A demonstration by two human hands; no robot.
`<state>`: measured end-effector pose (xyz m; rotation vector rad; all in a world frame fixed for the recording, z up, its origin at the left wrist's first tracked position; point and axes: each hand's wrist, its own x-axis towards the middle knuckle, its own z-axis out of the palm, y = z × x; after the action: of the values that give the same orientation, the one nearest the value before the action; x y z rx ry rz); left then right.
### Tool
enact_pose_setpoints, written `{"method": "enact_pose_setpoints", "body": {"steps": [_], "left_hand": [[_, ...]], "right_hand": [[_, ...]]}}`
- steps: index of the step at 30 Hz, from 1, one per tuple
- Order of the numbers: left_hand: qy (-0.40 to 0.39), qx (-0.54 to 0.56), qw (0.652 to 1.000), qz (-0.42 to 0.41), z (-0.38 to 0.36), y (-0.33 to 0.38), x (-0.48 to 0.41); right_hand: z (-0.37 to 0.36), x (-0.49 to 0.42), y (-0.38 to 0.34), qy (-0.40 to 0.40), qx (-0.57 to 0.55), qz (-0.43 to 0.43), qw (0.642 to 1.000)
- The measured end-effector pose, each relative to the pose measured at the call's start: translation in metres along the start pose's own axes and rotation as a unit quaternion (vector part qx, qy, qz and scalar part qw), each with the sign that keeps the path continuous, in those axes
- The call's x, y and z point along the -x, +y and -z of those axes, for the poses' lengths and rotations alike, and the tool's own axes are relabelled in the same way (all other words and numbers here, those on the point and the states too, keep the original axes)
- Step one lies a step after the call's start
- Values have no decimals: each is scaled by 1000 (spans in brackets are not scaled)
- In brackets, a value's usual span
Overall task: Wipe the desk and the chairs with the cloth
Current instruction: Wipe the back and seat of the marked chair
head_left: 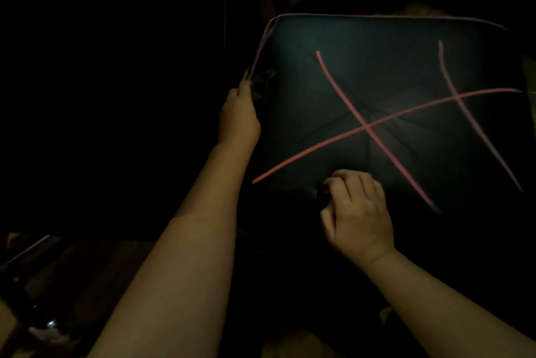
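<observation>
Cloth (262, 82), small, crumpled and dark greenish, sits at the left edge of a square dark cushion (391, 73), bunched between that edge and the fingers of the left hand (239, 116). The left hand reaches up along the cushion's side, its fingers lying along the pale pink piping (377, 15) and pinching the rag against it; exactly how the thumb lies is lost in shadow. The right hand (358, 212) is at the cushion's near edge, fingers curled over and gripping the fabric, thumb tucked below. This looks like a bracing hold: the right hand steadies and tilts the pad toward the person so the left can work the cloth along the border seam. The cushion is probably a chair's seat pad, which would place this in the chair part of the job, though no chair frame can be made out. Thin pink lines (367, 126) cross the cushion's face, meeting near its middle, where the fabric puckers slightly. The room is very dim; most of the picture is black. No desk can be told apart from the darkness. At lower left a brownish floor (101, 270) shows faintly, with some indistinct clutter (43, 325) that cannot be identified.
</observation>
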<state>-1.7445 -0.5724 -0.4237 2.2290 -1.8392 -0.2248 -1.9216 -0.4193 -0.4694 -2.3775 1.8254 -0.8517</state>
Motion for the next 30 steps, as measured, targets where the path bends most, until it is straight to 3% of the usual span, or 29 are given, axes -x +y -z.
{"method": "enact_pose_setpoints", "body": {"steps": [9, 18, 22, 30], "left_hand": [[-5, -45, 999, 2, 19, -32, 120], [0, -69, 998, -12, 4, 10, -6], [-12, -84, 996, 6, 3, 13, -19], [-87, -174, 981, 18, 28, -17, 127]], "right_hand": [[7, 1, 4, 0, -9, -1, 1000], [3, -1, 10, 6, -7, 18, 1000], [-2, -1, 8, -8, -2, 20, 1000], [4, 0, 1, 0, 2, 2, 1000]]}}
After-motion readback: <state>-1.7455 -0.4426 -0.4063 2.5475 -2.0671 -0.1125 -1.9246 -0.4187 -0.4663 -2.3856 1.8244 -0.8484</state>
